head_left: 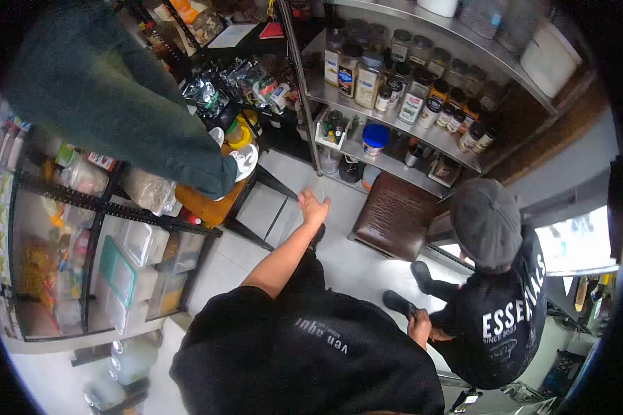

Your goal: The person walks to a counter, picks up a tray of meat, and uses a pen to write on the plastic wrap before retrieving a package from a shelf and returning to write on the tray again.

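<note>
I look down from high up in a storeroom. My left arm, in a dark green sleeve [118,104], reaches in from the upper left. The cuff covers most of my left hand [230,173], which ends at white lidded tubs [244,159] and a yellow-lidded tub [239,136] on a dark rack. Whether it grips anything is hidden. My right hand is out of view. Below me a co-worker in a black shirt [304,353] stretches a bare arm up, with the open hand [313,206] empty.
Steel shelves [422,124] hold spice jars and a blue-lidded tub [375,135]. A brown padded stool [394,214] stands under them. A second person in a cap and black sweatshirt [495,290] crouches at the right. A wire rack with plastic boxes [131,256] fills the left.
</note>
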